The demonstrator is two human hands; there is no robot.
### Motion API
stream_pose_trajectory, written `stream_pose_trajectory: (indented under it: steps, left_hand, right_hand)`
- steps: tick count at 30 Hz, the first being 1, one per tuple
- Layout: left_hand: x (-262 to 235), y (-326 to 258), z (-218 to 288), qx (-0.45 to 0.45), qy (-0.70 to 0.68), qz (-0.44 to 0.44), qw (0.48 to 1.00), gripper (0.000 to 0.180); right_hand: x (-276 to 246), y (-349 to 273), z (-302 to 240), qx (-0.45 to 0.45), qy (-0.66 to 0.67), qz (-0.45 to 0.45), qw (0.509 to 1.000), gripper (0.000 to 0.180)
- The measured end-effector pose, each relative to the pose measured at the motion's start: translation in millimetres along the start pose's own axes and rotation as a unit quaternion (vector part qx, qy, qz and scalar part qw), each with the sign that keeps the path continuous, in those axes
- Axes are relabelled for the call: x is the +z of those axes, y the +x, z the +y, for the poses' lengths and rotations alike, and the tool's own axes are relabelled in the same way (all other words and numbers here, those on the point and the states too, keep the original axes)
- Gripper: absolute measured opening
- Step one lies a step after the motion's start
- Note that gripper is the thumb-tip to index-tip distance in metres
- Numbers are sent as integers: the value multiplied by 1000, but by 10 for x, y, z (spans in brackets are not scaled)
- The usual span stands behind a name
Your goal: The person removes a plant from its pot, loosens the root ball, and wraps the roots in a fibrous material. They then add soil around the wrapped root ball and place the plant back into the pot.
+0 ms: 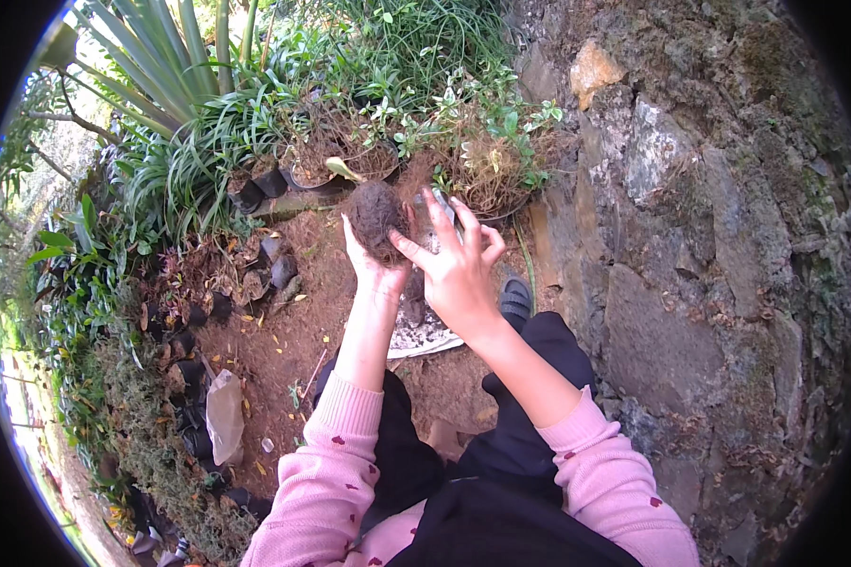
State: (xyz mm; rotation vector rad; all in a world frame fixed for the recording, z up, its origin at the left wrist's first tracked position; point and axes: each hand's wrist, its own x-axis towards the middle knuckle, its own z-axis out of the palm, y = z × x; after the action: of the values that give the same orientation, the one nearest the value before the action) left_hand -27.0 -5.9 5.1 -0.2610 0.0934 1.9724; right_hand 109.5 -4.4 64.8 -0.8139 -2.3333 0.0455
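Observation:
A round, dark root ball (376,215) with a small pale-green leaf (343,169) at its top is held up in front of me. My left hand (373,265) cups it from below and from the left side. On its right, my right hand (459,269) reaches in with the thumb against the soil and the other fingers spread. A narrow greyish thing (451,214) shows beside those fingers; whether they touch it is unclear. Below the hands lies a white sheet (427,346) with loose dark soil on it, partly hidden by my arms.
A rough rock wall (662,340) rises close on my right. Potted plants (317,170) with dry roots stand ahead, and more pots and greenery line the left. A pale plastic bag (224,416) lies on the brown ground to the left. My sandalled foot (515,298) is beside the sheet.

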Motion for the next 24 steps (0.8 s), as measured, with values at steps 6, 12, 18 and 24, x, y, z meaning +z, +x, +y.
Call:
stream_pose_trajectory:
  steps: [6,12,18,24]
  left_hand:
    - [25,-10,-59,49,88,33,994,50]
    - [19,16,-91,63,129,60,988,52]
    - [9,22,-111,54,157,54,985,52]
    - [103,-80,-139,9,91,2,996,55]
  right_hand:
    - [-46,-3,-66,12,23,-7,1000,43]
    - [-45,-28,-89,12,10,-10,1000,38]
    - [-49,-33,-64,6,45,3,999,36]
    - [-222,-11,34,22,14,63,998,36]
